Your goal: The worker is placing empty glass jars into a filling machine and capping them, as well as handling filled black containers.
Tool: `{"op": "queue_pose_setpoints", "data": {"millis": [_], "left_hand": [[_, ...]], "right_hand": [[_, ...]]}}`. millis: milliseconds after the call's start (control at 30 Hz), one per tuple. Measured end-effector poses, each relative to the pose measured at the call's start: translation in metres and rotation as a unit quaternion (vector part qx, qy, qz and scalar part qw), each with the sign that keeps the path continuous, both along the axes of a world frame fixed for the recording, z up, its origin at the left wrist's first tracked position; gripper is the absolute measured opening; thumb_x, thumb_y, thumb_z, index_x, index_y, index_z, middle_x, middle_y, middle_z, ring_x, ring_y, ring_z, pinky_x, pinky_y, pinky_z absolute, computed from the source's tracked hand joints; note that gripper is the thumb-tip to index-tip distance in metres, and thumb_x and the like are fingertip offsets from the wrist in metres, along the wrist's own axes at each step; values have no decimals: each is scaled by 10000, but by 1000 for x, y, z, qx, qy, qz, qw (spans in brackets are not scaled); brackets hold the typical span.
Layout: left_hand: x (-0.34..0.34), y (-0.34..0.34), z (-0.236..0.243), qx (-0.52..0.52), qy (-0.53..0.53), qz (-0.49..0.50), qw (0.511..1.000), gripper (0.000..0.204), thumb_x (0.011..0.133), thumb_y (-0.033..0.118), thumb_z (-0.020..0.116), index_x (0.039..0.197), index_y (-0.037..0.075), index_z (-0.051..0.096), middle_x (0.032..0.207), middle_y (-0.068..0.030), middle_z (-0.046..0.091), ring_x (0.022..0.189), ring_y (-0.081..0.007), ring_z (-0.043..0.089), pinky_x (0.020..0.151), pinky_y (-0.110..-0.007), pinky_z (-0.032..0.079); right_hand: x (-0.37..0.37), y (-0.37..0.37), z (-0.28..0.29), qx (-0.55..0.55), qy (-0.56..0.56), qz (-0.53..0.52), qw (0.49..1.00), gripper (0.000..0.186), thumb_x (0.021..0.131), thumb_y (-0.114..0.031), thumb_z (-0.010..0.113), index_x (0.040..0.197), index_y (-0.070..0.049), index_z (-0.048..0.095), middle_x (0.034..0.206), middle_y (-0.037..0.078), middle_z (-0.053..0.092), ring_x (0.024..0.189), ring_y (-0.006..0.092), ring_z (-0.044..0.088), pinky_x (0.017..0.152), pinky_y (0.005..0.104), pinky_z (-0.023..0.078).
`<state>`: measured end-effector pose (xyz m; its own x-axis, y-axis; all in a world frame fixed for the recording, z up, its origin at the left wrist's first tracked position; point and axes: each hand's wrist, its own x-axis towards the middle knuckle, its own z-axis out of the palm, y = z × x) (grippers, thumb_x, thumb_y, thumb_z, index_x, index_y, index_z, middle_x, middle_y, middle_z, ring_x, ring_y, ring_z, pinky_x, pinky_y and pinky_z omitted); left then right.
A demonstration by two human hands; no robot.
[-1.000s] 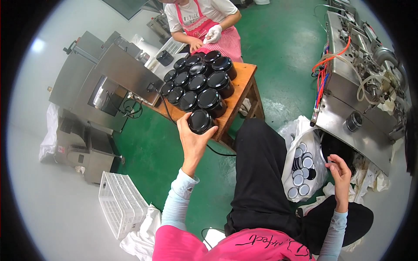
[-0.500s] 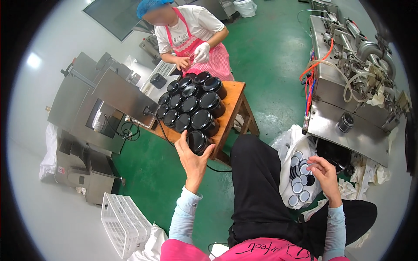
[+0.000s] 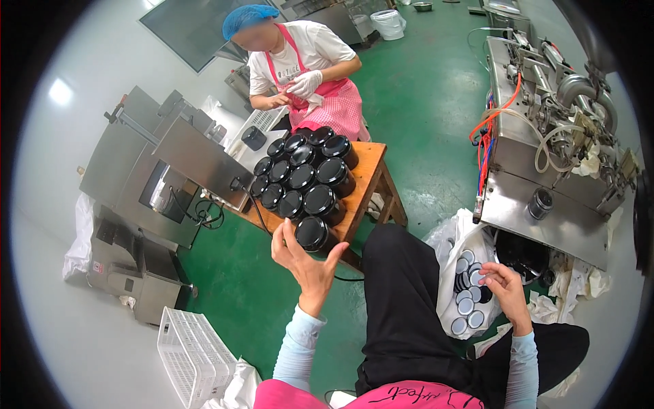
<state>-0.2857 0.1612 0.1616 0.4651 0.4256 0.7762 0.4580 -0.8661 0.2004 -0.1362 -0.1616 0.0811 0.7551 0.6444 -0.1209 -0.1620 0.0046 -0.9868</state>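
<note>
Black lidded jar [image 3: 315,234] sits at the near corner of the small wooden table [image 3: 371,169], at about seven o'clock from the cluster of matching black jars [image 3: 300,174] that fills the rest of the tabletop. The left hand [image 3: 305,262] is raised right behind it, palm toward the camera, with the fingers spread and loosely curled about the jar's near side; fingertips meet its edge, but the hand is not closed around it, so whether it truly grips the jar cannot be told. The right hand [image 3: 503,286] is low at about four o'clock from the table, fingers bent and resting on the round lids [image 3: 466,300] heaped in a white plastic bag [image 3: 458,238] on the green floor [image 3: 422,88]; it seems to pinch at one lid, though the hold itself is too small to make out. At twelve o'clock from the table a co-worker [image 3: 300,68] in a blue hair cover, white shirt and pink apron sits with gloved hands together. A stainless steel machine [image 3: 163,170] stands at nine o'clock of the table, a second steel machine with hoses [image 3: 552,136] at three o'clock, and a white plastic crate [image 3: 194,358] lies at seven o'clock, near the lower edge.
</note>
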Motion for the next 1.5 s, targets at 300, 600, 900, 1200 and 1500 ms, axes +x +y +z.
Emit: {"op": "queue_pose_setpoints", "data": {"millis": [300, 600, 900, 1200, 1500], "left_hand": [[55, -71, 11, 2, 16, -296, 955, 751, 631, 314, 769, 1221, 17, 411, 1182, -150, 380, 1085, -309, 361, 915, -388, 295], [152, -59, -66, -75, 198, -410, 887, 548, 694, 229, 701, 1145, 28, 462, 1170, -178, 395, 1094, -338, 369, 897, -413, 326], [200, -4, -97, -276, 466, -370, 755, 417, 766, 288, 631, 1022, -34, 566, 980, -185, 618, 897, -266, 610, 757, -355, 477], [211, -4, -101, -215, 560, -401, 692, 316, 758, 151, 650, 1009, -27, 578, 972, -161, 622, 900, -245, 595, 778, -326, 454], [221, 39, -122, -179, 598, -383, 681, 309, 789, 161, 590, 1005, -51, 528, 778, -148, 598, 598, -206, 579, 483, -296, 440]], "right_hand": [[5, -19, 0, -7, 6, -13, 1000, 299, 806, -2, 520, 1103, 33, 506, 988, 85, 582, 855, 141, 582, 770, 248, 443], [13, -110, 11, -74, -71, -130, 986, 268, 820, -50, 521, 1078, 24, 534, 917, 83, 592, 782, 137, 578, 750, 245, 449], [24, -221, -37, -256, -93, -208, 939, 232, 841, -162, 562, 989, 16, 578, 850, 40, 587, 768, 126, 534, 710, 260, 431], [-12, -224, 35, -188, -82, -263, 943, 213, 873, -99, 515, 1060, -8, 561, 960, 48, 603, 889, 121, 564, 821, 257, 439], [-312, -409, 77, -237, 42, -681, 692, 173, 845, -159, 516, 810, -2, 581, 755, 54, 592, 710, 111, 560, 625, 242, 436]]}}
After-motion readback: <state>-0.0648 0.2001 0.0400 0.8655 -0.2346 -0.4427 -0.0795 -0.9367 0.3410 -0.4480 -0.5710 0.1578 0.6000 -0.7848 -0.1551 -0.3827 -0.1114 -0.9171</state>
